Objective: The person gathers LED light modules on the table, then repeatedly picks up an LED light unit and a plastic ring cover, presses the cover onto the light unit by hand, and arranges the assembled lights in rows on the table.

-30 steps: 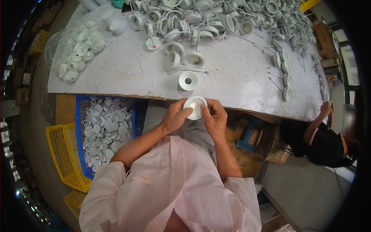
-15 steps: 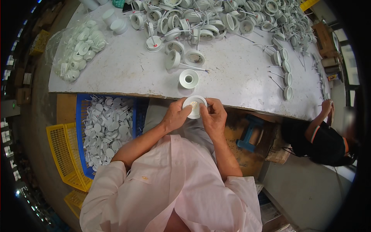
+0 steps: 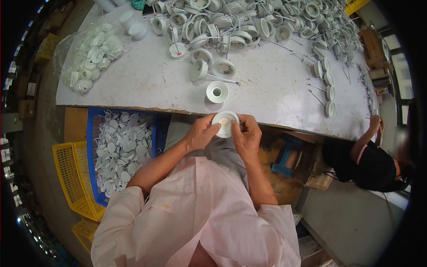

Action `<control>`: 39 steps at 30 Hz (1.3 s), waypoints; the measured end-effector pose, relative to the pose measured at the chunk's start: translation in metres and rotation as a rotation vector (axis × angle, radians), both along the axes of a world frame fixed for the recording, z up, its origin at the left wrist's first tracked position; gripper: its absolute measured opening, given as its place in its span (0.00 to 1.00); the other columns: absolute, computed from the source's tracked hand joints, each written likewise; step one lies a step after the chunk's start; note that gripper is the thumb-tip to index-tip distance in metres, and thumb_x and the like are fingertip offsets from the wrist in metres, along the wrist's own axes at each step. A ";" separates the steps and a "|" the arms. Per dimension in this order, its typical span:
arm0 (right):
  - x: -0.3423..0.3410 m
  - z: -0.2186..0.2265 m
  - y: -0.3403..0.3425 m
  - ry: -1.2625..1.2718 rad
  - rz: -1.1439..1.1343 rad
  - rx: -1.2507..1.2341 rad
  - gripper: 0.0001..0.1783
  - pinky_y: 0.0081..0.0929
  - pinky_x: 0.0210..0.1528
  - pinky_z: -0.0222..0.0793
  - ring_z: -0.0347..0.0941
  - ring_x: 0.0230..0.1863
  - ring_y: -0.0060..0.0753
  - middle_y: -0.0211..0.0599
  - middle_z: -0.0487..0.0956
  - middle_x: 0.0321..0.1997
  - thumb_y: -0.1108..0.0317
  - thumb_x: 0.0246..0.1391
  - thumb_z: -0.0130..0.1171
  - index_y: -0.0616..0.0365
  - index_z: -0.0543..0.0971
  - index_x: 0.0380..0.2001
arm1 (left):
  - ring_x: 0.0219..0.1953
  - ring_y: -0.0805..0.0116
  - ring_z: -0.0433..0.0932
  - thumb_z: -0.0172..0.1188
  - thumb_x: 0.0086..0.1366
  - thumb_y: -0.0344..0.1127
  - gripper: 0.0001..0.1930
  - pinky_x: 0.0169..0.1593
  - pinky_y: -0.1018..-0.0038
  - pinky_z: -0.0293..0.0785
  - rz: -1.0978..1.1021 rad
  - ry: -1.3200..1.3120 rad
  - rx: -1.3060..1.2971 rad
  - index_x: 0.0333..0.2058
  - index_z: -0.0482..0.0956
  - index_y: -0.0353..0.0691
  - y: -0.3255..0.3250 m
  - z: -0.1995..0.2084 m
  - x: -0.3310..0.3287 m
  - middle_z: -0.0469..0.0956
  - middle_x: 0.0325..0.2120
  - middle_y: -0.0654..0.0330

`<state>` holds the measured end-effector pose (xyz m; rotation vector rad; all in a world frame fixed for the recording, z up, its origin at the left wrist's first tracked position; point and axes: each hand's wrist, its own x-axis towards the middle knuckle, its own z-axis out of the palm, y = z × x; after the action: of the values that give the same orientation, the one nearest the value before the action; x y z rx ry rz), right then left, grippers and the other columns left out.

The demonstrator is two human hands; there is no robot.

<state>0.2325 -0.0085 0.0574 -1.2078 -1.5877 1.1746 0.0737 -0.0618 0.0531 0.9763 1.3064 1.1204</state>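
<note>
Your left hand (image 3: pixel 201 133) and right hand (image 3: pixel 247 135) hold one white dish (image 3: pixel 225 125). A white cup (image 3: pixel 217 98) sits at twelve o'clock.

Left hand (image 3: pixel 201 134) and right hand (image 3: pixel 247 135) both pinch a round white fixture (image 3: pixel 225 125) just off the tabletop's (image 3: pixel 271 91) near edge, a white flared piece (image 3: pixel 211 93) right beyond it, wired fixtures (image 3: pixel 222 21) heaped far, a bag of white parts (image 3: pixel 94 58) over left!
</note>
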 end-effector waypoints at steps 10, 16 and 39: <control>0.006 -0.007 0.001 -0.036 -0.036 0.060 0.07 0.11 0.23 0.57 0.58 0.21 0.09 0.21 0.71 0.23 0.76 0.51 0.60 0.64 0.77 0.34 | 0.22 0.79 0.68 0.52 0.63 0.35 0.17 0.27 0.79 0.67 -0.093 -0.051 -0.123 0.47 0.72 0.31 0.006 -0.001 0.002 0.74 0.24 0.64; 0.008 -0.007 0.001 -0.066 -0.067 0.039 0.07 0.12 0.23 0.58 0.58 0.21 0.10 0.22 0.71 0.22 0.74 0.50 0.61 0.64 0.77 0.34 | 0.21 0.82 0.66 0.51 0.65 0.33 0.15 0.25 0.82 0.65 -0.073 -0.118 -0.171 0.48 0.72 0.32 0.009 -0.007 0.009 0.74 0.26 0.65; 0.024 0.023 0.005 -0.285 0.224 0.411 0.37 0.32 0.46 0.71 0.69 0.50 0.40 0.46 0.68 0.55 0.74 0.33 0.71 0.63 0.70 0.52 | 0.23 0.81 0.69 0.50 0.66 0.32 0.14 0.27 0.84 0.68 -0.091 -0.126 -0.160 0.48 0.73 0.32 0.016 -0.008 0.014 0.76 0.29 0.64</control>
<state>0.2564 -0.0032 0.0807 -0.9727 -2.0997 0.7722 0.0873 -0.0459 0.0454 0.8253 1.2176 0.9759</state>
